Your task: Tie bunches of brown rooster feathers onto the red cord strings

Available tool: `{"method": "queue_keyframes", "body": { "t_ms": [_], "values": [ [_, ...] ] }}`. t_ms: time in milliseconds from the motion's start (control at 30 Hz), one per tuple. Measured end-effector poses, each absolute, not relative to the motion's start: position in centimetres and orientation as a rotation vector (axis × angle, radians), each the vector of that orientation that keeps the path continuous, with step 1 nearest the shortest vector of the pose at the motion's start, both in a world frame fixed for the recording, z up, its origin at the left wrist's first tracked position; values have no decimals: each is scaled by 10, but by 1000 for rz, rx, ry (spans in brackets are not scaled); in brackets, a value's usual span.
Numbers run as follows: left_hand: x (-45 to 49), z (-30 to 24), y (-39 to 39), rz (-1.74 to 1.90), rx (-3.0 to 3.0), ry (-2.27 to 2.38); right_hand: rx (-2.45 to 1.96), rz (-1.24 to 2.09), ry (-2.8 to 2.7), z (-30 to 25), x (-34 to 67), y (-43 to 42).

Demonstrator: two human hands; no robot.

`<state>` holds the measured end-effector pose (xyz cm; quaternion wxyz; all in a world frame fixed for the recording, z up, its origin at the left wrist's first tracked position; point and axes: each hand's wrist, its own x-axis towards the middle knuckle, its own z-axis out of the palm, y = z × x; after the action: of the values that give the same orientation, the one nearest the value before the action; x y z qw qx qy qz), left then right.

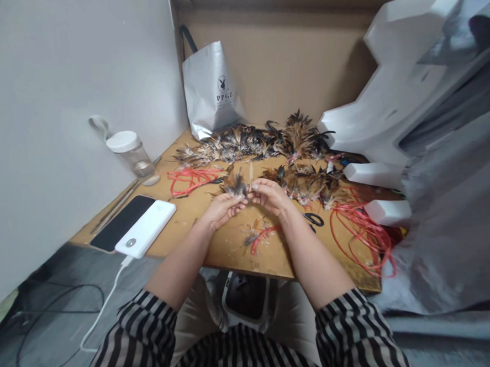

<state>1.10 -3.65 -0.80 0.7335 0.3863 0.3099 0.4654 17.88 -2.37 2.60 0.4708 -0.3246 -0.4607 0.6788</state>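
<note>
My left hand pinches a small bunch of brown and grey feathers by its base, above the middle of the wooden table. Close beside it, my right hand has thumb and index finger together on a thin pale strip that stands up from the fingertips; what exactly it is I cannot make out. Below the hands lie a short red plastic strand and loose bits of feather. Just right of my right wrist are black-handled scissors, partly hidden by the arm.
Feather piles line the table's back, with another feather heap nearer. Red strands lie left and right. A phone, white power bank, jar, silver bag and white foam surround the workspace.
</note>
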Motion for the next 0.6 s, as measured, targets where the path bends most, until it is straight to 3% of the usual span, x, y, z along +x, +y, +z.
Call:
{"method": "queue_keyframes", "body": {
  "t_ms": [133, 333, 600],
  "values": [
    [5, -6, -33, 1085, 723, 638, -757, 1605, -1217, 38, 197, -28],
    [1, -2, -31, 1123, 622, 599, -890, 1652, -1885, 52, 224, -36],
    [3, -5, -31, 1056, 694, 689, -1034, 656, -1849, 48, 198, -34]
  ]
}}
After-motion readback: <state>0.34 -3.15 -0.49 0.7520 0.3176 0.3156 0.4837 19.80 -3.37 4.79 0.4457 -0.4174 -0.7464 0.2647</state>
